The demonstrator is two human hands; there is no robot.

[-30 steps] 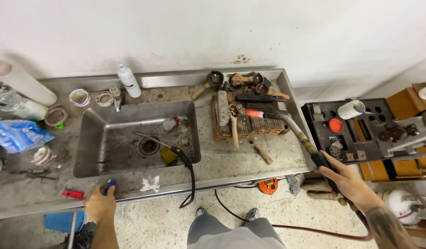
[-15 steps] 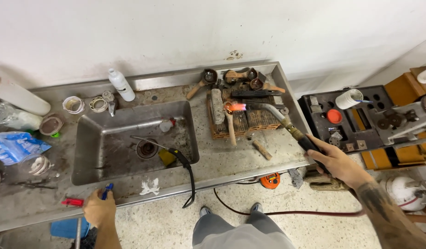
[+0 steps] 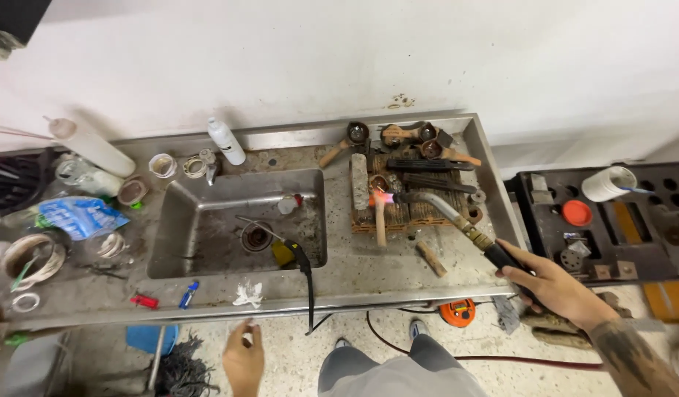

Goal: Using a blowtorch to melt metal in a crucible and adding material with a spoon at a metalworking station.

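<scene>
My right hand (image 3: 552, 283) grips the black handle of a gas torch (image 3: 457, 219) at the counter's right edge. The torch's bent metal nozzle points left, and a small orange flame (image 3: 383, 197) burns at its tip. The flame plays on a small ladle with a wooden handle (image 3: 378, 217) that rests on reddish bricks (image 3: 420, 215). My left hand (image 3: 244, 360) hangs below the counter's front edge with loosely curled fingers and holds nothing. A blue lighter (image 3: 190, 294) lies on the counter up and to the left of that hand.
A steel sink (image 3: 207, 220) is set in the counter, with a black hose (image 3: 304, 272) draped over its front. A red lighter (image 3: 144, 301), a white bottle (image 3: 226, 141), tape rolls and more ladles lie around. A black tool case (image 3: 611, 220) stands at the right.
My left hand has left the blue lighter on the counter and dropped below the edge, to the right. The torch flame has moved onto the ladle on the bricks.
</scene>
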